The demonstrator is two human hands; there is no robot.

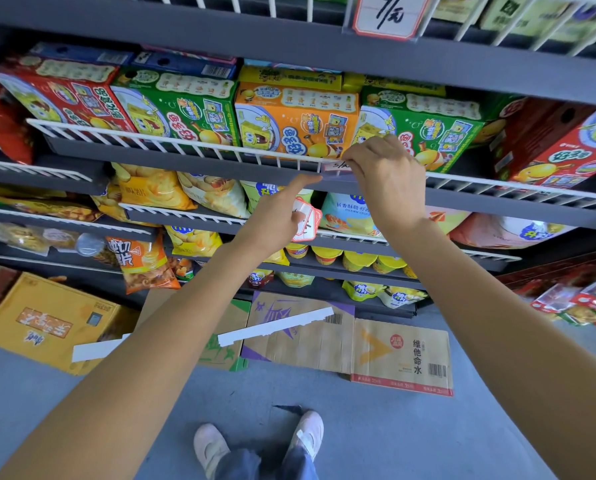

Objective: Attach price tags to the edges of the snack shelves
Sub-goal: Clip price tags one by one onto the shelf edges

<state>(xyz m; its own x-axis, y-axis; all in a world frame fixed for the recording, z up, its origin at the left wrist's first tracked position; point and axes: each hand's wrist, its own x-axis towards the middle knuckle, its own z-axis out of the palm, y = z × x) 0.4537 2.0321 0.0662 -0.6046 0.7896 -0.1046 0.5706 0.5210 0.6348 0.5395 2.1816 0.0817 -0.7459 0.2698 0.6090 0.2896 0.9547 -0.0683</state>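
A small white price tag point(336, 167) sits on the white wire rail at the front edge of the grey snack shelf point(192, 164). My right hand point(385, 178) curls over that rail and pinches the tag at its right end. My left hand point(279, 216) holds a small stack of red-and-white price tags point(308, 221) in its curled fingers, while its index finger points up and touches the shelf edge just left of the tag. Another handwritten price tag point(388, 15) hangs on the shelf above.
Cartoon snack boxes point(289, 123) fill the shelf behind the rail. Chip bags point(151, 188) and cups line the lower shelves. Flattened cardboard point(359, 344) and a yellow carton point(43, 323) lie on the grey floor, with my white shoes point(258, 441) below.
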